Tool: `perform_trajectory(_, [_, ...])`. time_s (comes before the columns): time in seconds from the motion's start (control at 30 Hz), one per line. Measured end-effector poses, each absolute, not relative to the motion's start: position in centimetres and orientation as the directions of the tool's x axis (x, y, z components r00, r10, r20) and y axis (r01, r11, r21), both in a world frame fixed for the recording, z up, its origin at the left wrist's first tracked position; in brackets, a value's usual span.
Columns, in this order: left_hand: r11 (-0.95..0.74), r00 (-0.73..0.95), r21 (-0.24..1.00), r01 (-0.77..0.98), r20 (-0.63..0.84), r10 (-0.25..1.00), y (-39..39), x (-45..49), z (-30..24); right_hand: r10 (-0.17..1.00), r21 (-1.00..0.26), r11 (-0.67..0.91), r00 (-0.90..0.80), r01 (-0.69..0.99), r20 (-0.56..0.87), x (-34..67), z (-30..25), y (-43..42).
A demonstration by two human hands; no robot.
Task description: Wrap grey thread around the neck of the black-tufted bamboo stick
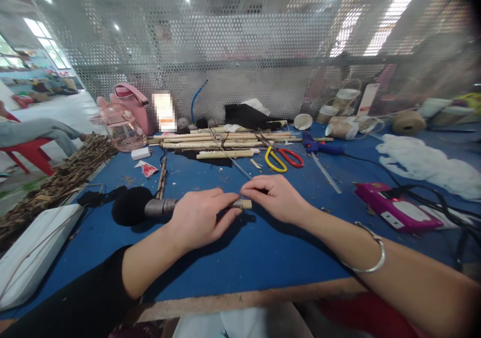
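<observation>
My left hand (201,217) is closed around a wooden stick (244,204) that lies across the blue table (240,258). The stick carries a grey wrapped section (160,207) and a black fluffy head (130,206) at its left end. My right hand (276,196) pinches at the stick's bare right end, where a thin string (229,158) runs up toward the back; what the fingers grip is too small to name. A silver bangle (370,250) sits on my right wrist.
Bamboo sticks (225,140) lie at the back, beside yellow-and-red scissors (283,158) and a blue glue gun (319,148). A magenta device (398,210) with cables and white fabric (428,165) lie right. A twig bundle (63,177), a white bag (33,252) and a pink bottle (124,127) sit left.
</observation>
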State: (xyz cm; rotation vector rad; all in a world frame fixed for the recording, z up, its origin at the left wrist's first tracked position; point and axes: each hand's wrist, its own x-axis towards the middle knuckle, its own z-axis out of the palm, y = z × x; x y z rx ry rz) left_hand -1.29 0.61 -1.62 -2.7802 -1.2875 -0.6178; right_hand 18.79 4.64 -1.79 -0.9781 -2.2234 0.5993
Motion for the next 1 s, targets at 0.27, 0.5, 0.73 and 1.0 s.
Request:
perform_trajectory(0.27, [-0.607, 0.486, 0.13, 0.784, 0.479, 0.731, 0.7, -1.2, -1.7, 0.741, -0.475, 0.642, -0.647, 0.602, 0.181, 18.1, -2.5, 3.7])
perform_trajectory(0.5, [-0.488, 0.418, 0.064, 0.87, 0.428, 0.801, 1.5, -1.5, -2.0, 0.6, -0.201, 0.8, -0.736, 0.566, 0.313, 18.1, -1.9, 2.5])
perform_trajectory(0.73, [-0.571, 0.523, 0.092, 0.815, 0.307, 0.795, 0.7, -0.8, -1.6, 0.446, -0.118, 0.876, -0.689, 0.468, 0.571, 19.3, -1.5, 3.1])
perform_trajectory(1.0, [-0.658, 0.595, 0.117, 0.744, 0.334, 0.731, 0.2, -0.9, -1.3, 0.667, -0.479, 0.745, -0.519, 0.464, 0.535, 18.9, -1.6, 4.1])
